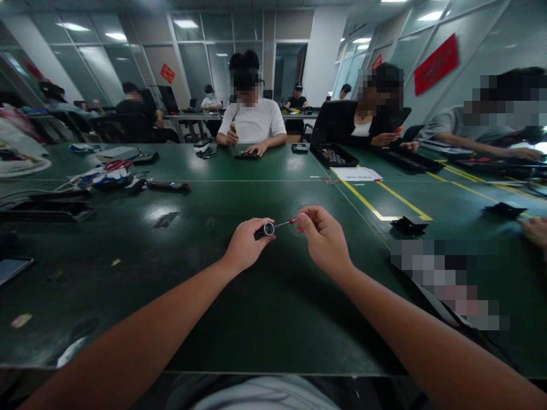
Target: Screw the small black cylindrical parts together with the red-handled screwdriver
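Note:
My left hand is closed around a small black cylindrical part with a silver ring at its end, held just above the dark green table. My right hand pinches a thin metal tool with a red handle, whose tip points into the silver end of the part. Both hands hover over the middle of the table, close together.
Black trays and a white sheet lie at the far right by yellow tape lines. Cables, red scissors and tools clutter the far left. A phone lies at left. Several people sit across the table.

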`<state>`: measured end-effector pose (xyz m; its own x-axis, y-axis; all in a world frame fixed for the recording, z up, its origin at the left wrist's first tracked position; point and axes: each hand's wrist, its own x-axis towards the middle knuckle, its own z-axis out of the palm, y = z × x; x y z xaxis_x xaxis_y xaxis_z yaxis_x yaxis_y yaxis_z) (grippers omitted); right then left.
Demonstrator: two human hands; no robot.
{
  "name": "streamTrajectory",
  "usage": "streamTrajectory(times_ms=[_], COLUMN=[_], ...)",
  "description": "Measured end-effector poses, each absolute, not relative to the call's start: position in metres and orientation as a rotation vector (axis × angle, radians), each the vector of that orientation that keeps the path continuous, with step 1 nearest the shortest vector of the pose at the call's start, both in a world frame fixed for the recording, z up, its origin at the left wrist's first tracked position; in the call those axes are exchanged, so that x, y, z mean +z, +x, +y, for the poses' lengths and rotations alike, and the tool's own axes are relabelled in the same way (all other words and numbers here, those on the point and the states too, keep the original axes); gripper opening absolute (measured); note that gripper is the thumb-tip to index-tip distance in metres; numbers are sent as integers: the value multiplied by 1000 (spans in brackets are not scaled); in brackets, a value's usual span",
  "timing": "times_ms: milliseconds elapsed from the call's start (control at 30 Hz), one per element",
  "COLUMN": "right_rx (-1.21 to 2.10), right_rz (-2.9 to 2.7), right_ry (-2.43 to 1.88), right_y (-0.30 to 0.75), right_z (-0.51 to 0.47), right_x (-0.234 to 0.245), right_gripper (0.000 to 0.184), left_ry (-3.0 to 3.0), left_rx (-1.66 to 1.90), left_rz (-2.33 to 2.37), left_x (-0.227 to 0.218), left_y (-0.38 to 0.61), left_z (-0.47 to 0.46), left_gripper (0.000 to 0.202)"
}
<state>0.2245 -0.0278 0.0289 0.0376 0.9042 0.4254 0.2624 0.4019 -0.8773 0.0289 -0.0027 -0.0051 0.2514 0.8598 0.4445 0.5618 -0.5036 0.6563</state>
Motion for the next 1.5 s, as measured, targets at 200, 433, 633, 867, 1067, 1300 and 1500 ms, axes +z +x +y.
streamTrajectory(times_ms=[200,433,633,867,1067,1300,1500], right_rx=[1242,1138,902,793,628,508,514], right_rz=[-909,-933,-1224,-1386,-1508,-1481,-1460], right_ry=[-1059,-1000,-1060,-1033,-1087,-1161,-1178], right_y=[231,233,228,230,230,229,229], right_z=[-4,-1,-8,-16,-25,-24,-24], right_x=[18,15,14,20,27,26,28], right_gripper=[29,28,28,26,31,28,28], left_ry=[2380,2322,2298,2273,2251,2239,2248], left_rx=[1015,963,954,971,959,965,975], left_rz=[1301,1346,1341,1361,1368,1337,1326], left_x=[3,3,2,-1,2,2,2], left_y=[27,28,30,28,30,30,29], left_z=[-3,-3,-5,-3,-5,-6,-6], left_gripper=[33,35,35,36,35,35,35])
